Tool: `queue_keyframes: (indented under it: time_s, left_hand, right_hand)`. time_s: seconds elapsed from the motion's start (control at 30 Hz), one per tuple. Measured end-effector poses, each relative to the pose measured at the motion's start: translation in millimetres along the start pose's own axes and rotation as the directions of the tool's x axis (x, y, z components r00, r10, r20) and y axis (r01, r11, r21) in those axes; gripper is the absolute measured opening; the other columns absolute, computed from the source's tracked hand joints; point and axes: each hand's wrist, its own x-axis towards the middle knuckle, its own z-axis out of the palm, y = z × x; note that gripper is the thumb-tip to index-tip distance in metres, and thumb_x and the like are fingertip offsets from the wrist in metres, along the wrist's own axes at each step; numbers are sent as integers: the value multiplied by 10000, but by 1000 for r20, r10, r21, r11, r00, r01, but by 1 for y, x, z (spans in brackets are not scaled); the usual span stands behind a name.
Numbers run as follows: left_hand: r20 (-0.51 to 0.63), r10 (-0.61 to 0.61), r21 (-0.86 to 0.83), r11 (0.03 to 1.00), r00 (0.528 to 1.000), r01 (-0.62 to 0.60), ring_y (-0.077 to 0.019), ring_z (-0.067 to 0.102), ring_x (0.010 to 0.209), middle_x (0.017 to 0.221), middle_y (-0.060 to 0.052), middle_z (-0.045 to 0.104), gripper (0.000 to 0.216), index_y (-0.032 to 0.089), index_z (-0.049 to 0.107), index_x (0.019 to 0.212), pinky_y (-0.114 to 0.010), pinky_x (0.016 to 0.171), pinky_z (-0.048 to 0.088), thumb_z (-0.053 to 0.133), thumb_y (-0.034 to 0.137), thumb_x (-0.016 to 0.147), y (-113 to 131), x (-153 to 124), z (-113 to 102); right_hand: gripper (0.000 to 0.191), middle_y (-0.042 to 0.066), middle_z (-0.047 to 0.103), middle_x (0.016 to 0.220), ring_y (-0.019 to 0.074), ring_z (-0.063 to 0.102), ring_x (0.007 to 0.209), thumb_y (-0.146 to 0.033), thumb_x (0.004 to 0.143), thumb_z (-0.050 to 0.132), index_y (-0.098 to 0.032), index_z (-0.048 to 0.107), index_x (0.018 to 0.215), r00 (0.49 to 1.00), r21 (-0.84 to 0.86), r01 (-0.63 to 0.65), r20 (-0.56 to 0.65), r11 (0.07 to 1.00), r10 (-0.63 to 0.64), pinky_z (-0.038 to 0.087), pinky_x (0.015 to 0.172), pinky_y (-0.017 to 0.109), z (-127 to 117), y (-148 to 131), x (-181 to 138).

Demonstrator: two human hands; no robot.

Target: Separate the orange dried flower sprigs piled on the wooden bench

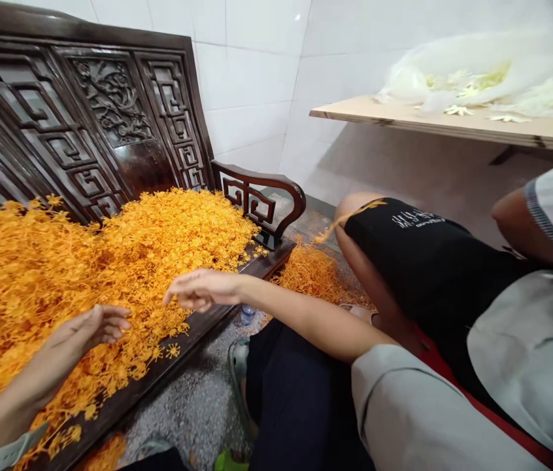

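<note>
A large heap of orange plastic flower sprigs (pixel 183 222), with thin stems and small star-shaped heads, covers the seat of a dark carved wooden bench (pixel 119 163). My left hand (pixel 93 327) hovers over the near side of the heap, fingers loosely stretched to the right and holding nothing visible. From the right, my right hand (pixel 202 288) reaches above the bench's front edge. Its fingers are apart and partly bent, with nothing seen in them. Between the two hands lie more of the orange sprigs.
Orange stems (pixel 310 268) are piled on the floor past the bench's armrest (pixel 276 190). At right sits another person in black shorts (pixel 423 255), an orange strand (pixel 350 219) across the knee. A wall shelf (pixel 355 112) bears plastic bags (pixel 414 72) with pale yellow pieces.
</note>
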Motion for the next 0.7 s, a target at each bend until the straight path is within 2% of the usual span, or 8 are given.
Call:
queue_keyframes:
  time_s: [0.07, 0.13, 0.27, 0.4, 0.47, 0.57, 0.63, 0.7]
  left_hand:
    - [36, 23, 82, 996, 999, -26, -302, 742, 989, 1051, -61, 828, 682, 299, 865, 1014, -373, 891, 649, 751, 884, 684, 1, 1, 5]
    - [51, 53, 141, 988, 997, -59, -285, 739, 986, 1063, -53, 822, 615, 306, 856, 1059, -350, 882, 635, 763, 825, 743, 3, 2, 9]
    - [26, 133, 158, 978, 991, -135, -220, 711, 926, 1031, -86, 810, 363, 232, 854, 1014, -214, 817, 557, 873, 537, 817, -1, 9, 12]
    - [-66, 127, 73, 990, 990, -122, -246, 647, 915, 950, -99, 764, 214, 213, 832, 846, -209, 777, 505, 963, 313, 710, -22, 19, 7]
    - [-69, 156, 207, 969, 985, -139, -282, 640, 964, 956, -102, 733, 230, 222, 817, 870, -263, 868, 512, 956, 296, 703, -36, 23, 3]
    - [138, 180, 647, 728, 974, -226, -340, 654, 1068, 1089, -132, 712, 285, 202, 784, 1089, -405, 991, 505, 792, 402, 886, -55, 24, -2]
    - [256, 120, 800, 531, 959, -280, -352, 658, 1095, 1170, -159, 689, 365, 171, 729, 1242, -454, 984, 506, 648, 425, 993, -62, 21, -2]
    - [286, 106, 853, 424, 952, -303, -342, 659, 1106, 1192, -169, 664, 390, 152, 688, 1315, -449, 970, 508, 585, 400, 1032, -65, 17, -1]
  right_hand:
    - [301, -61, 532, 733, 74, 386, 598, -423, 1007, 704, -148, 704, 1129, 998, -179, -35, 49, 983, 44, 261, 533, 217, 11, 9, 5]
    - [304, -46, 593, 765, 85, 497, 680, -410, 993, 718, -128, 697, 1106, 994, -332, 27, 108, 943, 10, 367, 604, 205, 17, 14, 5]
    - [264, -11, 648, 860, 102, 574, 769, -372, 1024, 657, -119, 687, 1095, 984, -481, 118, 172, 869, -39, 451, 748, 235, 7, 14, 2]
    - [224, -7, 624, 837, 107, 526, 730, -346, 1017, 652, -128, 705, 1027, 995, -657, 90, 35, 749, -89, 399, 705, 244, -24, 15, 12]
    - [206, -5, 617, 793, 117, 517, 700, -322, 1007, 656, -126, 718, 1029, 993, -763, 4, -73, 647, -92, 378, 676, 248, -37, 20, 25]
    - [190, 33, 680, 838, 137, 566, 715, -286, 993, 672, -122, 734, 1067, 994, -822, -86, -109, 562, -8, 396, 677, 257, -36, 36, 49]
    - [232, 59, 725, 913, 152, 608, 751, -300, 999, 683, -128, 731, 1145, 996, -849, -52, -3, 527, 94, 424, 698, 261, -21, 54, 64]
    - [325, 77, 748, 971, 172, 641, 785, -345, 1008, 691, -148, 704, 1266, 970, -893, 29, 134, 449, 204, 433, 698, 266, 2, 75, 76]
